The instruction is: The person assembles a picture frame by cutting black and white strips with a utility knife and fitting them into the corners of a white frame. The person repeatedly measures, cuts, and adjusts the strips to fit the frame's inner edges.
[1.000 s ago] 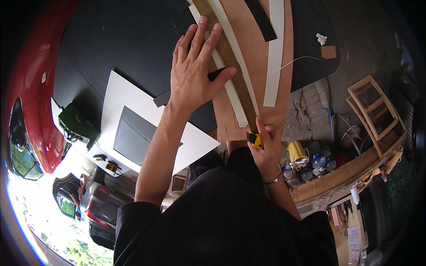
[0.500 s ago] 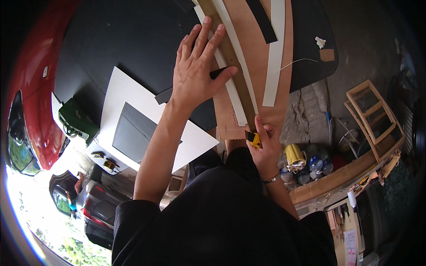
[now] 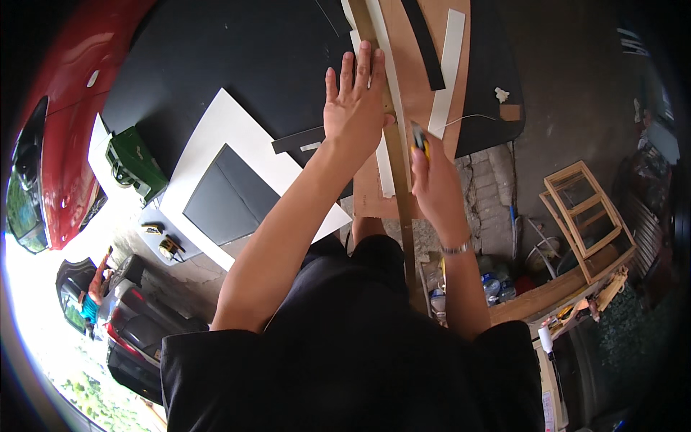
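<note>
On the brown board [image 3: 421, 79] far ahead, our flat, spread left hand [image 3: 356, 108] pins the long straightedge [image 3: 398, 173] while our right hand [image 3: 432, 180], closed around a yellow knife [image 3: 419, 140], seems mid-cut, needing steady pressure along that edge.

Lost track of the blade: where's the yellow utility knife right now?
In the head view, just right of centre: the yellow utility knife is gripped in the right hand, against the right edge of the long straightedge the left hand presses down.
</note>
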{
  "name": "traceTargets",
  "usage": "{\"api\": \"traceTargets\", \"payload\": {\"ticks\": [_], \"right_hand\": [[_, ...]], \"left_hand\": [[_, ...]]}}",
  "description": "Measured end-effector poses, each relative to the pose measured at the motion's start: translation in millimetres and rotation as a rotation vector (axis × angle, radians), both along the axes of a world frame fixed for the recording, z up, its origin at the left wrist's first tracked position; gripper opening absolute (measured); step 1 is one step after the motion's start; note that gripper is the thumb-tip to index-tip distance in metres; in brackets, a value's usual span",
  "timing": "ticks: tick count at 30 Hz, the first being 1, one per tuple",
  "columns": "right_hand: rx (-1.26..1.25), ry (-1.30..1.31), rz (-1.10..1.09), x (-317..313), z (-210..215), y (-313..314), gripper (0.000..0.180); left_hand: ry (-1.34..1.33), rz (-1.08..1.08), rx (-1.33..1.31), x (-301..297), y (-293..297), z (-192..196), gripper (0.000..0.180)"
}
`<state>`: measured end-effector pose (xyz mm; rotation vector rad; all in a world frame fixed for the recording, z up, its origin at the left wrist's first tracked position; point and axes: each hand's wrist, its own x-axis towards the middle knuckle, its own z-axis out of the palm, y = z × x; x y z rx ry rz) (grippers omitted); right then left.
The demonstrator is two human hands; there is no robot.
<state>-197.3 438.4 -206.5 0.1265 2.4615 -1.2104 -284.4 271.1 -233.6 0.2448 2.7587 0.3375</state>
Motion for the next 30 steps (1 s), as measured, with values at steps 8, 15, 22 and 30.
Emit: {"api": "traceTargets", "payload": {"ticks": [8,15,22,30], "right_hand": [[0.127,0.039,0.135,-44,-16,-8,0.044],[0.246,0.02,0.207,-44,-7,-13,0.049],[0.248,0.038,0.155,-47,5,-22,0.041],[0.279,-0.044,0.126,-40,9,-23,0.041]], "left_hand": [[-0.084,0.021,-0.039,-4,3,9,0.114],[-0.122,0.016,-0.049,-4,4,10,0.111],[-0.134,0.005,-0.078,-4,3,8,0.11],[-0.079,0.025,-0.036,0,2,5,0.113]]}}
